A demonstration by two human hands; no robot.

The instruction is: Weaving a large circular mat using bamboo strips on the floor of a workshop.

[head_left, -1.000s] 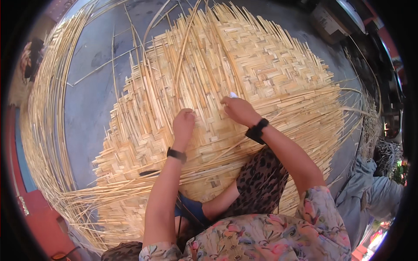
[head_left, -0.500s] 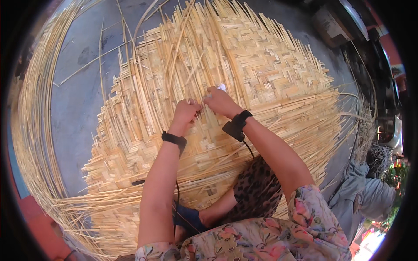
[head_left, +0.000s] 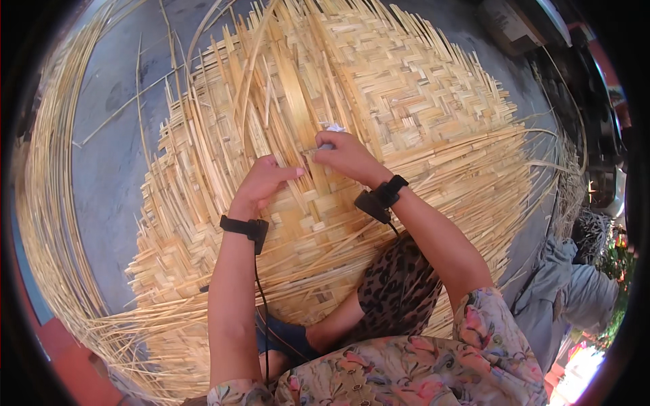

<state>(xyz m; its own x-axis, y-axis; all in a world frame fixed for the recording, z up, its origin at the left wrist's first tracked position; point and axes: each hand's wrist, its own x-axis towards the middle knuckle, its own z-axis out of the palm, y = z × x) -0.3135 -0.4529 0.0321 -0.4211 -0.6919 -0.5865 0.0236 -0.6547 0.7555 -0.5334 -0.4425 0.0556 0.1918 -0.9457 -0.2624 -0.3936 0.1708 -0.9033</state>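
A large woven mat [head_left: 413, 101] of pale, flat strips, bamboo or cane by the look of them, spreads under both my hands. Loose strips stand out of its weave in the middle, and one broad, flat strip [head_left: 292, 88] runs down toward my hands. My left hand [head_left: 261, 179] is closed low over the weave, thumb stretched toward the strips; its fingertips are hidden. My right hand [head_left: 345, 159], just right of it, is closed in a pinch on a small object with a grey edge [head_left: 319, 148] and a white end [head_left: 334, 127]. Its kind is unclear.
A bundle of long strips [head_left: 51, 176] curves along the left side. Across the mat near my legs lie many loose thin strips [head_left: 447, 183]. A cardboard box [head_left: 511, 30] stands at the far right, with grey cloth [head_left: 575, 287] nearer. Black wristbands [head_left: 382, 195] trail cables.
My hands have drawn apart, the left one moving left. The broad strip now shows wider beyond them. The view has shifted slightly.
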